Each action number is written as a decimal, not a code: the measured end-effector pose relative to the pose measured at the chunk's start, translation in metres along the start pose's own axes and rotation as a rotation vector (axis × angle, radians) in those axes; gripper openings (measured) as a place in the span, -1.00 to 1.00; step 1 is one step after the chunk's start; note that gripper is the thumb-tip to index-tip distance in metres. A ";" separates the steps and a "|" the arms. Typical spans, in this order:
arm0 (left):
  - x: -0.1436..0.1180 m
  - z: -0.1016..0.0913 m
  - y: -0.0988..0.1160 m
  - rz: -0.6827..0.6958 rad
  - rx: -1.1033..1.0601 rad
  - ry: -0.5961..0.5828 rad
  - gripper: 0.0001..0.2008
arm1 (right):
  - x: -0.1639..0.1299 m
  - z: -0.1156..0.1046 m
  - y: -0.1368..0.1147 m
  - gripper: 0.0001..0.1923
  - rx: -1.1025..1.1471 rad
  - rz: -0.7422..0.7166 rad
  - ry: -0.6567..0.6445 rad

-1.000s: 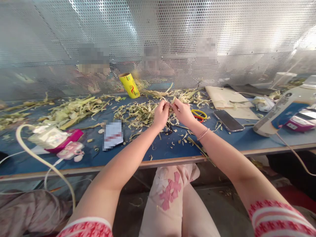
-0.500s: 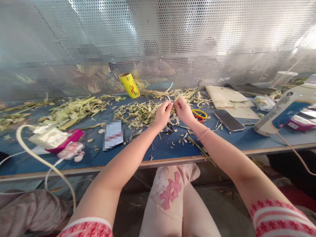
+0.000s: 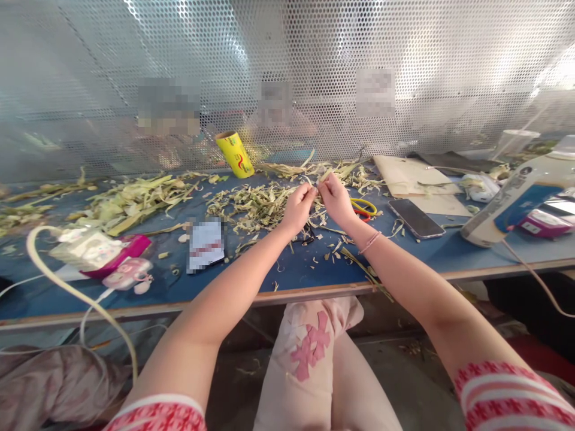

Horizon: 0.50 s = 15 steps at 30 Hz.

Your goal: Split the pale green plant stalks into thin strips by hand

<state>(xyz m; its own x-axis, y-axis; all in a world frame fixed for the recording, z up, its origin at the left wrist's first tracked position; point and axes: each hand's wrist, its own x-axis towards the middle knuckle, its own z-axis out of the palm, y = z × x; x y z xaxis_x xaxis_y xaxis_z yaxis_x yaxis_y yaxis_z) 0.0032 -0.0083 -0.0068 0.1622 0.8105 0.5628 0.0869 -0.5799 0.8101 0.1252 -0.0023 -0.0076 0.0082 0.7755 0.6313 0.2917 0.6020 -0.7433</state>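
Left hand [image 3: 297, 208] and right hand [image 3: 335, 199] met above the counter [image 3: 291, 272], each grip pinched shut on one pale leaf strip [image 3: 320, 179]. Held over the scraps [image 3: 251, 206], just beside yellow scissors [image 3: 363, 208].

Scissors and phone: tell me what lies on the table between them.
In the head view, the stretch between the yellow-handled scissors and the black phone is bare blue table; only a few pale leaf scraps lie just in front of it.

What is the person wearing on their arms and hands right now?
Both arms are bare below short sleeves striped red, pink and white. The right hand has a thin pinkish bracelet at the wrist. The left hand wears nothing; no gloves on either.
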 end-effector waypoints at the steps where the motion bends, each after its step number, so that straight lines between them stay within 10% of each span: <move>1: 0.000 0.000 -0.001 -0.021 -0.030 0.016 -0.57 | 0.000 0.001 0.000 -0.75 0.017 0.001 -0.008; 15: 0.004 -0.003 -0.006 -0.043 -0.096 0.067 -0.56 | -0.001 0.002 -0.005 -0.73 0.155 0.037 -0.097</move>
<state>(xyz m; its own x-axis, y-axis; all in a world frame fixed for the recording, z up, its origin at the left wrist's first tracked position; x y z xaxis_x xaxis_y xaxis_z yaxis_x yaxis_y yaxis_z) 0.0009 -0.0013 -0.0084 0.0939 0.8400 0.5344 -0.0030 -0.5366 0.8438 0.1221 -0.0059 -0.0049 -0.0787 0.8077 0.5844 0.1416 0.5893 -0.7954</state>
